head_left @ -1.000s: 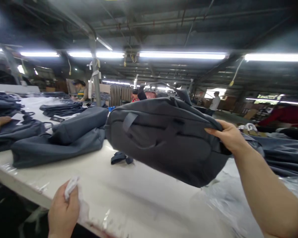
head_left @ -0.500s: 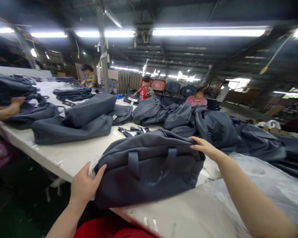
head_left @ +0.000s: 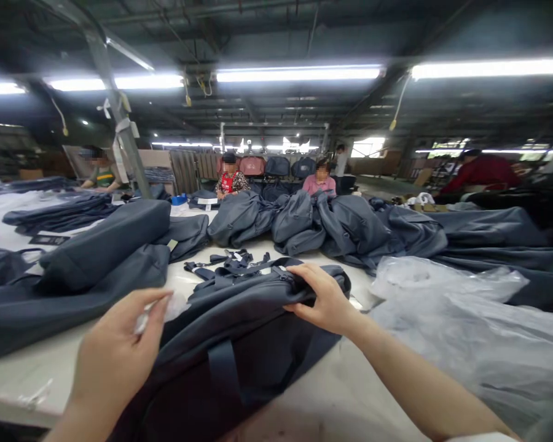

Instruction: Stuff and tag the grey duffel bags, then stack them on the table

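Observation:
A dark navy bag (head_left: 258, 319) with fabric handles lies tilted on the white table in front of me. My right hand (head_left: 320, 301) grips the edge of its top opening, by the zipper, with thumb and fingers on either side. My left hand (head_left: 120, 350) is closed in a pinch at the bag's left end. Between its thumb and fingers is a crumpled white, filmy piece (head_left: 177, 306), like thin plastic or tissue. Just behind the bag lies a bunch of dark straps (head_left: 230, 261). The bag's lower front is in shadow.
Stacked navy bags (head_left: 105, 258) lie on the left. A long row of slack navy bags (head_left: 350, 224) runs along the back. Clear plastic sheets (head_left: 461, 331) cover the table at right. Several people sit or stand beyond, one in a red apron (head_left: 229, 183).
The view has swung right and nearer. My right hand has gone from the bag's far right corner to its zipped opening. My left hand has come off the bag's side, still holding the white piece.

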Tool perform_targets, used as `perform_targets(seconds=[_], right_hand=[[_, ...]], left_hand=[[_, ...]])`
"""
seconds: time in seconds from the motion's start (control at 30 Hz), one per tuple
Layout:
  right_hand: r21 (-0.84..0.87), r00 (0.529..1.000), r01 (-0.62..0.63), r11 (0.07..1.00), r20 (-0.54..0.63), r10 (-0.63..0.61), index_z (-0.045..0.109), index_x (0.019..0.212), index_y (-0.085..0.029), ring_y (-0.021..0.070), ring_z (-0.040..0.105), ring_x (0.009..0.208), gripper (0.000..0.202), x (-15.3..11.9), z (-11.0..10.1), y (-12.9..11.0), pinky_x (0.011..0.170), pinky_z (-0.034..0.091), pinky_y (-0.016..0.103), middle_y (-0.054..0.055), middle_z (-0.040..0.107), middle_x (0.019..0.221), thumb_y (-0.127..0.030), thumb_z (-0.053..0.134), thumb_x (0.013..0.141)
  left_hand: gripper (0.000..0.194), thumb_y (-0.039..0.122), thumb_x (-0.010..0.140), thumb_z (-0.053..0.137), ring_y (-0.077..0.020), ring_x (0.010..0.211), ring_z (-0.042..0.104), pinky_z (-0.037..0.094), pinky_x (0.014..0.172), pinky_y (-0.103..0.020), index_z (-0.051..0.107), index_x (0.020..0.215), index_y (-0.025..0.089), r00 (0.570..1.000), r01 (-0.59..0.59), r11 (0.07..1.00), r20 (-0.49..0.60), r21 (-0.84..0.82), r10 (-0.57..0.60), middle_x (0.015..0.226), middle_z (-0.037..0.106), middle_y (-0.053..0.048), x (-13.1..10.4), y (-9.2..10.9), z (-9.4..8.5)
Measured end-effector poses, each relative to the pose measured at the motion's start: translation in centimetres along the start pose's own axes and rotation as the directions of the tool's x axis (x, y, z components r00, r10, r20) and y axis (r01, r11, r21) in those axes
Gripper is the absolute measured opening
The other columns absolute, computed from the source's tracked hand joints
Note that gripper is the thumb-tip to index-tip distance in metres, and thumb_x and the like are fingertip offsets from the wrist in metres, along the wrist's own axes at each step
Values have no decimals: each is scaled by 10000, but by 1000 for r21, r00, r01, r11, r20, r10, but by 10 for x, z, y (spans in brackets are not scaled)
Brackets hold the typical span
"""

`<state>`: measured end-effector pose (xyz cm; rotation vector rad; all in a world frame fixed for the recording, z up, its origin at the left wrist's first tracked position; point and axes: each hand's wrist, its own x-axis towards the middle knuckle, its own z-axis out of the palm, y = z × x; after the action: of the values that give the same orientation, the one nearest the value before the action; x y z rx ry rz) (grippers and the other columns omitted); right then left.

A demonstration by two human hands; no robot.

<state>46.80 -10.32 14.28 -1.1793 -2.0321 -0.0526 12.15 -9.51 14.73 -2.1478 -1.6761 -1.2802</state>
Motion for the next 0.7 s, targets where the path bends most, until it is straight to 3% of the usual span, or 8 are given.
perform_targets(seconds=[0.07, 0.13, 0.17, 0.3, 0.4, 0.7], right_hand=[[2, 1000, -5, 1000, -14, 5, 532, 1237, -222, 262, 567, 1068, 572, -5, 0, -2, 945, 455, 406, 100, 607, 1141, -361, 729, 718], [2, 1000, -3, 1000, -23, 3, 525, 1246, -221, 265, 565, 1072, 580, -8, -1, -4, 945, 455, 414, 104, 606, 1145, -358, 727, 721], [2, 1000, 3, 1000, -28, -3, 521, 1246, -221, 268, 563, 1075, 577, -8, -1, -5, 944, 455, 421, 106, 605, 1148, -357, 725, 723], [16, 999, 36, 999, -41, -35, 510, 1234, -219, 278, 557, 1085, 559, -11, -2, -6, 941, 452, 445, 113, 599, 1165, -354, 719, 734], [12, 998, 51, 999, -39, -50, 508, 1220, -218, 276, 562, 1065, 518, -11, -1, -4, 927, 458, 445, 109, 603, 1149, -339, 701, 756], [-147, 981, 189, 971, -20, -194, 554, 1166, -194, 276, 571, 995, 313, -2, 27, -2, 901, 454, 436, 108, 632, 1075, -241, 574, 857]], left_hand=[[360, 392, 893, 410, -219, 956, 647, 473, 835, -311, 600, 1168, 260, 965, -141, 983, 206, -114, 163, 1077, 702, -33, 42, 45, 9], [379, 448, 904, 383, -232, 986, 641, 467, 839, -315, 639, 1115, 265, 845, -244, 954, 446, -172, 297, 1099, 700, -40, 70, 86, 27], [419, 502, 901, 370, -251, 958, 646, 468, 811, -327, 663, 1059, 247, 796, -272, 948, 515, -164, 317, 1052, 712, -61, 78, 102, 38], [515, 631, 844, 407, -256, 782, 646, 419, 636, -299, 693, 877, 205, 654, -420, 889, 620, -181, 435, 851, 716, -95, 89, 142, 67], [430, 566, 854, 434, -192, 679, 608, 352, 558, -259, 691, 836, 221, 580, -462, 847, 632, -264, 514, 777, 701, -48, 90, 148, 68], [379, 485, 842, 462, -192, 689, 595, 360, 592, -264, 727, 791, 219, 579, -450, 890, 733, -80, 358, 720, 683, -55, 84, 125, 31]])
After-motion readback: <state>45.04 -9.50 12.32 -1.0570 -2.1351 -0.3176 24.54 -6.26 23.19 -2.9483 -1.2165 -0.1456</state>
